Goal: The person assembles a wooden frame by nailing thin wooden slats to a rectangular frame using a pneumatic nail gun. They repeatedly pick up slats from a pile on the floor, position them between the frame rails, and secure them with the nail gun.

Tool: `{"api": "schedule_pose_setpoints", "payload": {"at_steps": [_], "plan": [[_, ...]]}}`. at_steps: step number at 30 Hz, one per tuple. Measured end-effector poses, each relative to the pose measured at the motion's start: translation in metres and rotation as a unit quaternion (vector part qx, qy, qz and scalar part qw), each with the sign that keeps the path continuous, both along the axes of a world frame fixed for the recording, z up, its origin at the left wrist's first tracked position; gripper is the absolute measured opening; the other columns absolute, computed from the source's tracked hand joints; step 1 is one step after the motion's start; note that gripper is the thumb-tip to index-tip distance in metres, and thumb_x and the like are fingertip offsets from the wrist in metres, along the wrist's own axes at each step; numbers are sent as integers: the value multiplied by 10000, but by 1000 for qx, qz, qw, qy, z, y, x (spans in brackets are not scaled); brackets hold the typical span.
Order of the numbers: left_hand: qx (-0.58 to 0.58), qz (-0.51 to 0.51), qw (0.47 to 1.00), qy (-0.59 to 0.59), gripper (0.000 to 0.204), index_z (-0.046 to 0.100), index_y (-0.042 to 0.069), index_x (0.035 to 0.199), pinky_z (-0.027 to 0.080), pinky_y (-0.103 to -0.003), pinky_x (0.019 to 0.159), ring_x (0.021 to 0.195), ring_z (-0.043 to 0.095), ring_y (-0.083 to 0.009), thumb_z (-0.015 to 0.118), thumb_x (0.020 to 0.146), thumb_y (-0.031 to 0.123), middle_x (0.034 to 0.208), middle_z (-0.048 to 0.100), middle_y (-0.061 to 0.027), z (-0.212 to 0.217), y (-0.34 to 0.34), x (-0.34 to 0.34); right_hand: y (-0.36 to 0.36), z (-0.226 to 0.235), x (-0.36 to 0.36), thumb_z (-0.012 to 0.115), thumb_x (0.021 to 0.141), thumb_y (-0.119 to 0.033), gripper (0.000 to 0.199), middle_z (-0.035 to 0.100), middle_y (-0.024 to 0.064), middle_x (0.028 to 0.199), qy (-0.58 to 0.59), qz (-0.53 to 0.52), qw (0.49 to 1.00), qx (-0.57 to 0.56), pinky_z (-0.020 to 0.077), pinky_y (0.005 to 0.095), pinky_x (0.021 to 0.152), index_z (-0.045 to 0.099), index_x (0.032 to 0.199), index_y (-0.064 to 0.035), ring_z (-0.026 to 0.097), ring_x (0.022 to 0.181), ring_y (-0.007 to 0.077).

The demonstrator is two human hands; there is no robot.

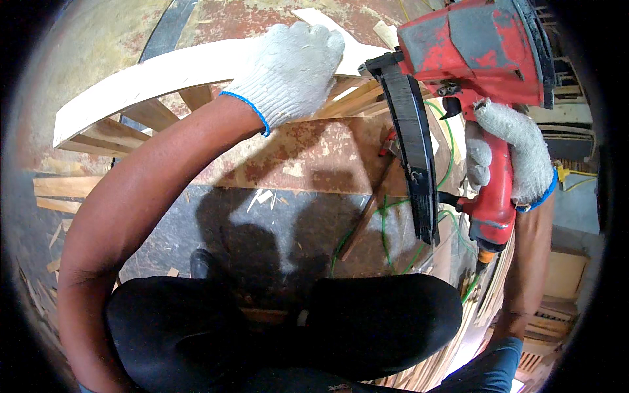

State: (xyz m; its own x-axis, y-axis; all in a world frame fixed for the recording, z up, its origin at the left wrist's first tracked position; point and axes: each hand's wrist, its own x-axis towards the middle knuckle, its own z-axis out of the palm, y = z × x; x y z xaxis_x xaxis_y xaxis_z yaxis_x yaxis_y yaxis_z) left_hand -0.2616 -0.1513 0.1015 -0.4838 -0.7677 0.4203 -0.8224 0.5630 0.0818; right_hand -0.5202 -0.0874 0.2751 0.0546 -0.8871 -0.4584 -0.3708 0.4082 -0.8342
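My left hand [288, 72], in a white knit glove with blue cuff trim, is closed over a curved wooden frame [157, 71] with a white top face. Its fingertips curl down at the frame's far side. Wooden cross pieces [152, 115] show beneath the white face. My right hand [514, 150], gloved likewise, is wrapped round the handle of a red and grey pneumatic nail gun [468, 49]. The gun's black magazine [413, 137] holds a strip of thin fasteners and slants toward me. Its nose is by the frame's right part; whether they touch I cannot tell.
A green air hose [384, 236] loops over the floor beside a long wooden stick [367, 219]. Loose wood strips [65, 187] lie at the left, and a stack of thin slats [495, 288] is at the right. Small wood scraps [262, 196] dot the floor before my knees.
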Motion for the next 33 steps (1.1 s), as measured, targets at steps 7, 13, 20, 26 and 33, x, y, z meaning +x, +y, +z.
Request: {"api": "schedule_pose_setpoints", "payload": {"at_steps": [7,13,20,26,33], "plan": [[3,-1,1000,-5,320,573,23,1046,540,-469,808,952,657,-352,701,861,251,1016,628,-172,-2,-4,-1,-26,22,3,703,935,-349,293,601,49,576,25,47,995,81,476,294,376,632,846,-79,567,406,160],[2,-5,1000,8,310,574,19,1052,535,-466,803,947,657,-351,692,862,233,1018,628,-171,-5,-2,-3,-45,35,-2,702,929,-304,274,588,47,564,72,99,987,102,469,293,375,621,811,-71,552,388,167],[29,-4,999,15,315,578,20,1043,532,-472,806,939,652,-352,697,856,244,1020,627,-173,-5,-4,-2,-37,30,12,701,922,-282,242,578,43,554,87,91,990,64,465,295,368,613,859,-66,542,379,163],[18,0,1000,23,307,577,20,1044,535,-476,808,932,652,-354,688,854,234,1020,626,-177,-4,-4,-2,-35,31,10,712,919,-275,237,583,46,559,50,92,991,82,472,287,369,618,882,-60,544,383,163],[15,-1,1000,25,285,575,25,1044,537,-479,811,944,650,-353,672,866,226,1017,622,-173,-5,-2,-1,-37,26,4,716,912,-305,269,605,54,577,52,88,992,72,464,285,374,621,845,-62,550,392,159]]}}
